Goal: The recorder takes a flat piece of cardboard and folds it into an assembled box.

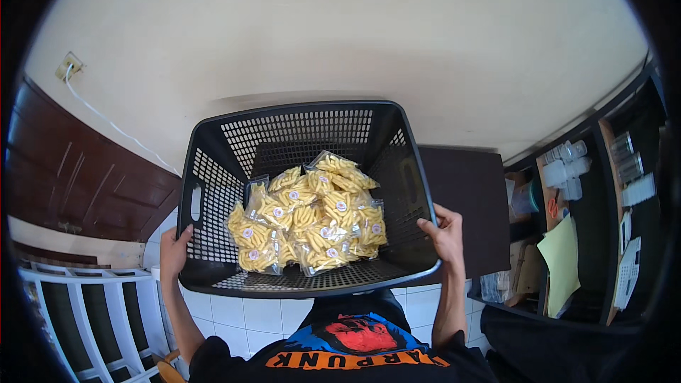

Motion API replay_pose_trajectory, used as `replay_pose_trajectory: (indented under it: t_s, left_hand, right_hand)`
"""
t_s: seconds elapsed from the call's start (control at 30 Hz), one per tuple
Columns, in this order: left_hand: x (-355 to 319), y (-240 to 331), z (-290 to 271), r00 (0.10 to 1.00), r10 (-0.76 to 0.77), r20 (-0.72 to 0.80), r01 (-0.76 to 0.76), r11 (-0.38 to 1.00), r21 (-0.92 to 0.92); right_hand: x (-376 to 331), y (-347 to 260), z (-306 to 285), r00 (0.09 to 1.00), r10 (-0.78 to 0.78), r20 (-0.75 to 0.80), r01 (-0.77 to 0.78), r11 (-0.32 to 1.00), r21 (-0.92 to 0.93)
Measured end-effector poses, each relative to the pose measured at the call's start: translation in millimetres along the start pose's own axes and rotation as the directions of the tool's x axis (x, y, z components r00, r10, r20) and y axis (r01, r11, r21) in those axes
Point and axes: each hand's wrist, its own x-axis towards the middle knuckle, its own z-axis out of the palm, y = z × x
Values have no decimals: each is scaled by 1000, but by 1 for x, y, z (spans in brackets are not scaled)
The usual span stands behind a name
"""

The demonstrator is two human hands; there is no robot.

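Observation:
A large black plastic basket (305, 285) with perforated walls is held up in front of me. My left hand (174, 251) grips its left side, thumb over the rim. On the opposite side my right hand (446, 238) holds the right rim, its thumb pressed on the inside. Inside the basket lie several clear plastic packets of yellow stick-shaped snacks (305, 216), piled together, each with a small round label. The fingers beneath the rim are partly hidden on both sides.
Behind the basket is a dark brown table (468, 206) against a pale wall (340, 35). A dark shelf (603, 241) at right holds plastic containers (565, 167) and yellow paper (560, 262). A white slatted rack (85, 312) stands lower left, a wooden door (85, 177) above it.

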Motion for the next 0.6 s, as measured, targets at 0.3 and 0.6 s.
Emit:
replay_pose_trajectory:
  t_s: [0.3, 0.6]
  left_hand:
    - [246, -177, -206, 998, 28, 50, -20, 989, -146]
    - [145, -194, -374, 974, -114, 193, 154, 966, -206]
  right_hand:
    - [89, -27, 382, 975, -91, -201, -141, 443, -885]
    - [-84, -85, 490, 814, -217, -539, -372, 517, -771]
